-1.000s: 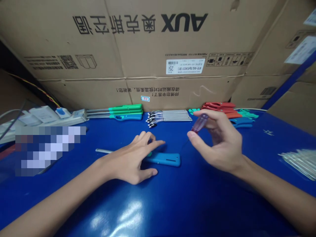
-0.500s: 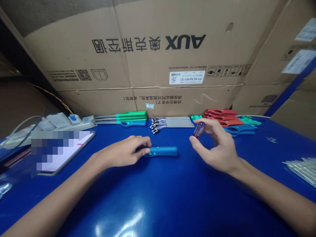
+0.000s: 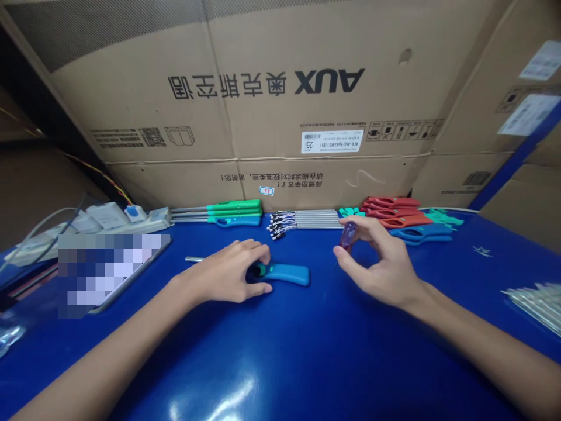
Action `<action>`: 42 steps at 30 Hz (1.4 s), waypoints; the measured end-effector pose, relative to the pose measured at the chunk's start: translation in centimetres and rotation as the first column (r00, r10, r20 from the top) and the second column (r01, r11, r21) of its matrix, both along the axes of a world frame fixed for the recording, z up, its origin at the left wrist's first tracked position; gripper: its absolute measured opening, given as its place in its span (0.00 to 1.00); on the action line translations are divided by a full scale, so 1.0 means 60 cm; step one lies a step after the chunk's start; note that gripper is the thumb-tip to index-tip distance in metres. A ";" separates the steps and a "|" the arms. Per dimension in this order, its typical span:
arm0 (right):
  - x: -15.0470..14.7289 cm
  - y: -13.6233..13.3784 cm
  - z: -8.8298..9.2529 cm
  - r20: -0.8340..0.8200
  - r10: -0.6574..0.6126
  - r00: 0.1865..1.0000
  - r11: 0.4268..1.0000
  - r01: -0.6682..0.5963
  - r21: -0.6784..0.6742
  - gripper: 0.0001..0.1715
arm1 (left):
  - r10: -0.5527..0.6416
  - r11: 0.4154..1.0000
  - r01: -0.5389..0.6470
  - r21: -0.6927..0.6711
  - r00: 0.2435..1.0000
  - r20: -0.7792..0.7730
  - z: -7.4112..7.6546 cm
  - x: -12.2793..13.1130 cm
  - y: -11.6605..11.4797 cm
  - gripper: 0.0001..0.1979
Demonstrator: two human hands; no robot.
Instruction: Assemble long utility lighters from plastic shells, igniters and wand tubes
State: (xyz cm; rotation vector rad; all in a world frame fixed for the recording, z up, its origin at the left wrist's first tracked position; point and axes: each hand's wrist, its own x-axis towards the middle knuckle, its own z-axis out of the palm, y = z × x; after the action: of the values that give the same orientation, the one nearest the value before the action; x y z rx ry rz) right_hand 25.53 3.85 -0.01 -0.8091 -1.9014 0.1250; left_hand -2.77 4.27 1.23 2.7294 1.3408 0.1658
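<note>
A blue lighter-shaped handle (image 3: 289,274) with a small green part lies on the blue table in the middle. My left hand (image 3: 239,272) is over its left end, fingers apart, thumb beside it on the near side. A metal rod (image 3: 193,259) sticks out to the left behind this hand. To the right, my right hand (image 3: 379,257) grips a clear purple screwdriver handle (image 3: 347,235) between thumb and fingers, raised above the table; its shaft is too faint to make out clearly.
Green lighters (image 3: 239,206) with a blue one, metal tubes with wires (image 3: 315,218), and red handles (image 3: 390,204) line the back before a cardboard sheet (image 3: 272,35). A tablet (image 3: 118,272) and power strip (image 3: 160,218) are left; clear rods (image 3: 537,304) lie right.
My left hand has loosened its pinch on the blue handle, which now lies turned slightly, with its rod showing on the left. The screwdriver has shifted slightly left and down.
</note>
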 end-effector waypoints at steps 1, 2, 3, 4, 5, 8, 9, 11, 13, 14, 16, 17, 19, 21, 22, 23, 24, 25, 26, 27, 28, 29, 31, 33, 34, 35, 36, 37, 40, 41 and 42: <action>0.000 0.000 0.000 0.003 0.002 1.000 1.000 -0.002 -0.004 0.21 | -0.003 1.000 0.003 0.000 1.000 -0.022 -0.001 -0.001 0.001 0.14; 0.000 0.000 0.000 0.004 0.003 1.000 1.000 -0.003 -0.008 0.21 | -0.007 1.000 0.007 0.001 0.999 -0.038 -0.002 -0.003 0.003 0.11; 0.000 0.000 0.000 0.003 0.005 1.000 1.000 -0.005 -0.010 0.21 | -0.011 1.000 0.011 0.005 0.999 -0.045 -0.004 -0.005 0.006 0.09; 0.000 0.000 0.000 0.001 0.007 1.000 1.000 -0.007 -0.012 0.21 | -0.012 1.000 0.012 0.009 0.999 -0.047 -0.006 -0.008 0.009 0.08; 0.000 0.000 0.000 0.001 0.009 1.000 1.000 -0.009 -0.014 0.21 | -0.009 1.000 0.010 0.016 0.999 -0.046 -0.009 -0.011 0.013 0.08; 0.000 -0.001 0.001 0.008 0.011 1.000 1.000 -0.011 -0.010 0.21 | 0.004 0.998 -0.001 0.057 0.999 -0.045 -0.015 -0.024 0.024 0.08; 0.000 -0.001 0.001 0.012 0.010 1.000 1.000 -0.010 -0.007 0.21 | 0.008 0.997 -0.005 0.075 0.999 -0.044 -0.016 -0.030 0.028 0.08; 0.001 -0.002 0.001 0.017 0.006 1.000 1.000 -0.006 0.004 0.21 | 0.018 0.993 -0.014 0.120 0.999 -0.033 -0.017 -0.041 0.038 0.08; 0.001 -0.001 0.001 0.016 0.004 1.000 1.000 -0.005 0.017 0.21 | 0.036 0.984 -0.034 0.176 0.999 -0.011 -0.015 -0.055 0.048 0.08; 0.002 -0.001 0.001 0.014 0.005 1.000 1.000 -0.005 0.023 0.21 | 0.047 0.977 -0.046 0.207 0.999 0.001 -0.013 -0.062 0.053 0.08; 0.003 0.000 0.001 0.009 0.006 1.000 0.999 -0.006 0.034 0.21 | 0.071 0.961 -0.075 0.267 0.997 0.026 -0.006 -0.078 0.063 0.09; 0.004 0.000 0.001 0.008 0.007 1.000 0.999 -0.008 0.038 0.21 | 0.084 0.949 -0.092 0.300 0.996 0.039 -0.002 -0.087 0.067 0.09; 0.005 0.000 0.001 0.008 0.006 1.000 0.999 -0.006 0.042 0.21 | 0.106 0.924 -0.122 0.363 0.992 0.064 0.003 -0.103 0.075 0.11; 0.006 0.000 0.002 0.009 0.003 1.000 0.999 -0.003 0.044 0.21 | 0.126 0.895 -0.153 0.419 0.988 0.091 0.003 -0.117 0.084 0.13; 0.006 0.000 0.003 0.011 0.001 1.000 0.999 -0.001 0.044 0.21 | 0.137 0.881 -0.168 0.442 0.985 0.103 0.000 -0.124 0.088 0.14; 0.006 0.000 0.003 0.013 0.000 1.000 0.999 -0.001 0.045 0.21 | 0.149 0.867 -0.186 0.462 0.982 0.117 -0.005 -0.129 0.094 0.15; 0.006 0.000 0.003 0.017 0.000 1.000 0.999 -0.001 0.047 0.21 | 0.158 0.856 -0.201 0.476 0.979 0.128 -0.011 -0.135 0.100 0.15; 0.006 0.000 0.004 0.019 0.000 1.000 0.999 -0.001 0.051 0.21 | 0.167 0.849 -0.212 0.483 0.977 0.137 -0.019 -0.139 0.106 0.15; 0.006 0.000 0.004 0.021 -0.001 1.000 0.999 0.000 0.055 0.21 | 0.177 0.842 -0.226 0.490 0.973 0.146 -0.027 -0.144 0.113 0.15; 0.006 0.000 0.004 0.024 -0.003 1.000 0.998 0.002 0.057 0.21 | 0.189 0.833 -0.242 0.497 0.970 0.156 -0.036 -0.147 0.119 0.16; 0.006 0.000 0.004 0.026 -0.005 1.000 0.998 0.004 0.059 0.21 | 0.204 0.823 -0.261 0.504 0.965 0.165 -0.044 -0.150 0.125 0.16; 0.006 0.000 0.004 0.027 -0.008 1.000 0.998 0.006 0.061 0.21 | 0.221 0.811 -0.281 0.513 0.959 0.177 -0.052 -0.152 0.131 0.17; 0.007 0.000 0.004 0.032 -0.008 0.999 0.998 0.006 0.060 0.21 | 0.245 0.797 -0.309 0.519 0.951 0.191 -0.065 -0.155 0.139 0.17; 0.007 0.000 0.003 0.039 -0.007 0.999 0.998 0.004 0.060 0.22 | 0.262 0.790 -0.327 0.519 0.945 0.197 -0.075 -0.156 0.144 0.17; 0.007 0.000 0.003 0.042 -0.006 0.999 0.998 0.003 0.059 0.22 | 0.270 0.788 -0.335 0.517 0.942 0.199 -0.078 -0.156 0.146 0.17; 0.007 0.000 0.003 0.046 -0.005 0.999 0.998 0.003 0.057 0.22 | 0.278 0.786 -0.342 0.515 0.940 0.200 -0.081 -0.157 0.148 0.17; 0.006 0.000 0.003 0.049 -0.005 0.999 0.998 0.003 0.055 0.22 | 0.286 0.785 -0.350 0.511 0.937 0.201 -0.083 -0.157 0.149 0.17; 0.006 0.001 0.003 0.052 -0.005 0.999 0.999 0.002 0.053 0.22 | 0.295 0.784 -0.358 0.507 0.934 0.202 -0.085 -0.157 0.151 0.17; 0.006 0.000 0.004 0.062 -0.002 0.998 0.999 -0.001 0.051 0.22 | 0.321 0.789 -0.377 0.486 0.926 0.198 -0.089 -0.159 0.155 0.13; 0.005 0.000 0.004 0.064 -0.001 0.998 0.999 -0.002 0.051 0.22 | 0.328 0.793 -0.381 0.476 0.925 0.194 -0.090 -0.160 0.156 0.11; 0.005 -0.001 0.004 0.066 -0.001 0.998 0.999 -0.002 0.050 0.21 | 0.333 0.798 -0.383 0.466 0.924 0.190 -0.091 -0.161 0.157 0.10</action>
State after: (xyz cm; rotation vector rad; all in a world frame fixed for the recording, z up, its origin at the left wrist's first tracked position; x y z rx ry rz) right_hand 25.84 3.82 0.22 -0.7873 -1.9595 0.0515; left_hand -12.42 13.70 -4.24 2.7400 2.0159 0.7688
